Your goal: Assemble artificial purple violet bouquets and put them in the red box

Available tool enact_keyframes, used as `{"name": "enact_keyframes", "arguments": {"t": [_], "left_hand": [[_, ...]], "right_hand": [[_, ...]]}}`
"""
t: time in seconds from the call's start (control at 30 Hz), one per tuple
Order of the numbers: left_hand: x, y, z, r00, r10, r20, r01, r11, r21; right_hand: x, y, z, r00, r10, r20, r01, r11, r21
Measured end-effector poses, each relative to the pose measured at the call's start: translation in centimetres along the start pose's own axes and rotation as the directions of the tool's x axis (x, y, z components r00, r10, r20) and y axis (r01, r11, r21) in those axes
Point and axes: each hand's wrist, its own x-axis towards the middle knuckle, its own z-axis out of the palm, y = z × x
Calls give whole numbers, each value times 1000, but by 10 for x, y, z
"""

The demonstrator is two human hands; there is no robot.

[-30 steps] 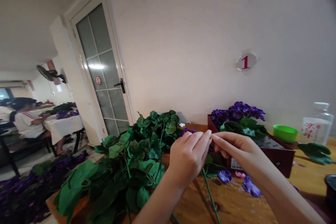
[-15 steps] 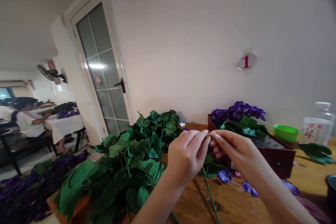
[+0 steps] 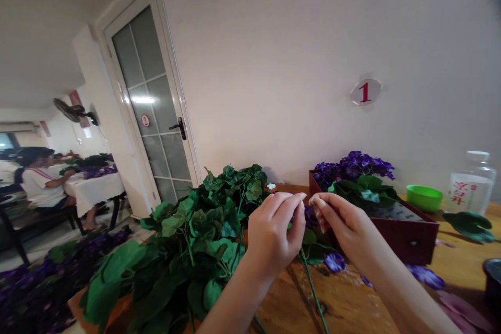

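a glazed white door [image 3: 151,99] stands in the wall at the far left, and past it a seated person [image 3: 43,182] works at a table with a white cloth [image 3: 94,188], with dark purple artificial flowers [image 3: 47,292] heaped on the floor nearer by. on the wooden tabletop [image 3: 344,302] a large pile of artificial green leaves on stems [image 3: 188,235] fills the left side, and a dark red box [image 3: 407,240] holding purple blooms [image 3: 352,164] and leaves sits behind the hands. further right are a green plastic bowl [image 3: 425,198] and a clear plastic bottle [image 3: 472,182] with a red-lettered label. the left hand [image 3: 274,235] and right hand [image 3: 344,229] hover over the tabletop in front of the box, their fingers [image 3: 300,201] curled, with the tips nearly meeting (whatever lies between them is too small or too hidden to tell). a thin green stem [image 3: 313,292] runs down and away below them, its top hidden behind the hands. loose purple petals [image 3: 334,262] lie on the wood just beside it, and a tiny white flower piece [image 3: 271,186] sits beyond the leaves.
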Motion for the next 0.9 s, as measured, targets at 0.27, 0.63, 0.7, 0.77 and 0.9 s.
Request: {"name": "enact_keyframes", "arguments": {"t": [0.27, 0.63, 0.7, 0.77, 0.9], "left_hand": [[0, -1, 0, 1000, -3, 4, 3, 1000, -3], [2, -2, -1, 1000, -26, -16, 26, 999, -20], [1, -2, 0, 999, -26, -44, 26, 1000, -10], [1, -2, 1, 997, -42, -72, 39, 999, -32], [1, -1, 2, 989, -132, -67, 118, 977, -177]], "right_hand": [[-2, 4, 5, 1000, 3, -31, -2, 1000, 26], [1, 0, 5, 997, 63, -36, -57, 985, 165], [1, 1, 5, 998, 64, -9, -61, 982, 176], [0, 0, 5, 998, 64, 2, -63, 981, 181], [-1, -1, 5, 998, 69, 11, -70, 981, 178]]}}
